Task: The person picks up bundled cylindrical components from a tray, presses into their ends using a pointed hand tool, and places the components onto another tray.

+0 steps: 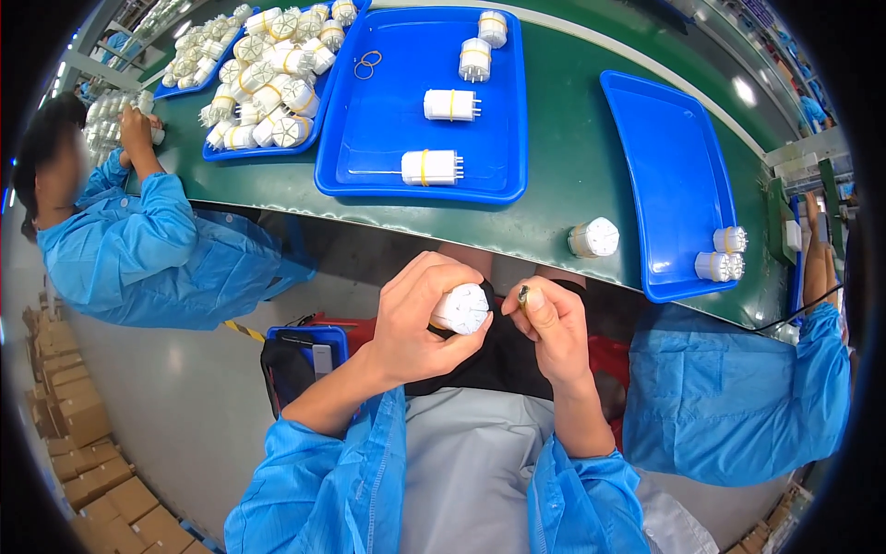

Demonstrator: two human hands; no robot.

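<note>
My left hand (420,314) is closed around a white cylindrical plastic part (462,309), its round end face turned up and toward my right. A short gap away, my right hand (554,323) pinches a small dark, shiny piece (523,295) between thumb and fingers; its kind is too small to make out. Both hands are above my lap, just in front of the green table's edge. Another white cylinder (593,238) stands on the table ahead of my right hand.
A blue tray (388,129) holds several white pronged cylinders with yellow bands and loose rubber bands (367,65). Left of it, another tray is heaped with white cylinders (268,88). A blue tray (660,166) lies at right. Co-workers in blue sit at left (157,240) and right (738,397).
</note>
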